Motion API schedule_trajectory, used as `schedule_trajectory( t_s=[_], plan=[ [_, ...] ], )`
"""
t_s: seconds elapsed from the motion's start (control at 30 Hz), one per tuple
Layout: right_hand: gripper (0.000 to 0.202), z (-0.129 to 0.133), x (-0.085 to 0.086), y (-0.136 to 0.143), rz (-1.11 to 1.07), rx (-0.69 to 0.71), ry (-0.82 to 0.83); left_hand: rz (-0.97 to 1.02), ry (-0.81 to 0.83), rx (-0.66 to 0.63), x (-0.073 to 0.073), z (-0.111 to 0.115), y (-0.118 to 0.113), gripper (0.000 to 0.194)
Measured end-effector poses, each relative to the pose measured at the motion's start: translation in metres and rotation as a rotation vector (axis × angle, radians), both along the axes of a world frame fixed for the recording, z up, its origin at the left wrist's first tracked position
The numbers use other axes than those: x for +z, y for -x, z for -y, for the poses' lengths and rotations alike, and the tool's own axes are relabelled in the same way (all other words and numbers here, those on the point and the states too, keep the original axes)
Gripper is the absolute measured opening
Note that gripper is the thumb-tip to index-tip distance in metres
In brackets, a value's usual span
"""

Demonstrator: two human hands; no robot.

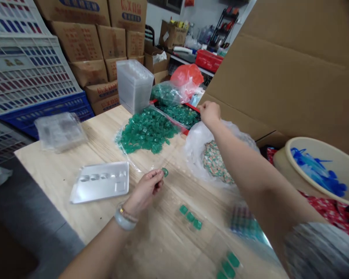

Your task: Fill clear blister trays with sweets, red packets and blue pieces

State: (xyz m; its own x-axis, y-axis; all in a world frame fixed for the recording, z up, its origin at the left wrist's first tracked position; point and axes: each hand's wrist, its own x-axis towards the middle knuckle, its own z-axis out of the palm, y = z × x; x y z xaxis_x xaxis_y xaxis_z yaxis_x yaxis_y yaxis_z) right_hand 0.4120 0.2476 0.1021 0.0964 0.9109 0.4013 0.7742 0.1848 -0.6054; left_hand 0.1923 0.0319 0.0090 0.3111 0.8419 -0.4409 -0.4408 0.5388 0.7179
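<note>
My left hand (147,190), wearing bracelets, pinches a small green translucent piece (165,172) above the wooden table. A white plastic tray (101,190) with moulded hollows lies to its left. My right hand (209,113) is reached out at the right end of a red-rimmed tray (186,132) holding green pieces. Its fingers are closed, and what they grip is hidden. Beyond my left hand spreads a large heap of green pieces (148,130) on clear film. Three green pieces (190,217) lie in a row nearer me, with several more (228,268) at the front edge.
Under my right forearm sits a white plastic bag (196,149) of small printed packets (216,162). Stacked clear trays (134,85) stand behind the heap; others (61,131) lie at left. A cream tub (291,166) is at right, below a large cardboard sheet (293,73). Crates (31,66) rise at left.
</note>
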Motion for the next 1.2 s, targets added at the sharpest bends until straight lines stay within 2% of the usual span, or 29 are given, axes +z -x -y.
schedule_trajectory(
  t_s=[0.1, 0.17, 0.23, 0.3, 0.37, 0.43, 0.5, 0.57, 0.67, 0.8, 0.9, 1.03, 1.1, 1.2],
  plan=[
    [0.021, 0.075, -0.018, 0.026, -0.045, 0.012, 0.025, 0.155, 0.08, -0.018, 0.003, 0.002, 0.001, 0.026],
    [0.028, 0.139, -0.032, 0.045, -0.108, 0.234, 0.12, 0.175, 0.111, -0.05, 0.006, 0.005, 0.001, 0.023],
    [0.026, 0.197, -0.044, 0.06, -0.193, 0.404, 0.257, 0.158, 0.124, -0.096, 0.008, 0.011, -0.001, 0.021],
    [0.019, 0.237, -0.052, 0.066, -0.232, 0.432, 0.312, 0.14, 0.122, -0.154, 0.009, 0.018, -0.007, 0.02],
    [0.015, 0.259, -0.055, 0.063, -0.219, 0.392, 0.321, 0.123, 0.114, -0.207, 0.01, 0.027, -0.015, 0.019],
    [0.013, 0.268, -0.056, 0.054, -0.189, 0.349, 0.335, 0.116, 0.109, -0.253, 0.012, 0.035, -0.022, 0.019],
    [0.011, 0.274, -0.058, 0.043, -0.148, 0.299, 0.353, 0.088, 0.105, -0.242, 0.013, 0.043, -0.026, 0.017],
    [0.009, 0.28, -0.066, 0.037, -0.067, 0.257, 0.364, 0.032, 0.098, -0.138, 0.012, 0.048, -0.026, 0.012],
    [0.01, 0.285, -0.085, 0.038, 0.109, 0.302, 0.388, -0.016, 0.091, 0.017, 0.007, 0.052, -0.02, 0.018],
    [0.016, 0.286, -0.112, 0.05, 0.34, 0.366, 0.483, -0.06, 0.094, -0.007, -0.001, 0.056, -0.015, 0.018],
    [0.018, 0.288, -0.118, 0.054, 0.419, 0.347, 0.47, -0.039, 0.141, -0.017, -0.003, 0.059, -0.016, 0.017],
    [0.03, 0.296, -0.105, 0.054, 0.262, 0.277, 0.348, 0.032, 0.153, -0.056, -0.005, 0.06, -0.016, 0.018],
    [0.033, 0.299, -0.096, 0.055, 0.092, 0.333, 0.304, 0.026, 0.1, -0.057, -0.008, 0.06, -0.015, 0.02],
    [0.024, 0.298, -0.092, 0.056, -0.139, 0.414, 0.302, 0.01, 0.045, -0.073, -0.01, 0.062, -0.015, 0.02]
  ],
)
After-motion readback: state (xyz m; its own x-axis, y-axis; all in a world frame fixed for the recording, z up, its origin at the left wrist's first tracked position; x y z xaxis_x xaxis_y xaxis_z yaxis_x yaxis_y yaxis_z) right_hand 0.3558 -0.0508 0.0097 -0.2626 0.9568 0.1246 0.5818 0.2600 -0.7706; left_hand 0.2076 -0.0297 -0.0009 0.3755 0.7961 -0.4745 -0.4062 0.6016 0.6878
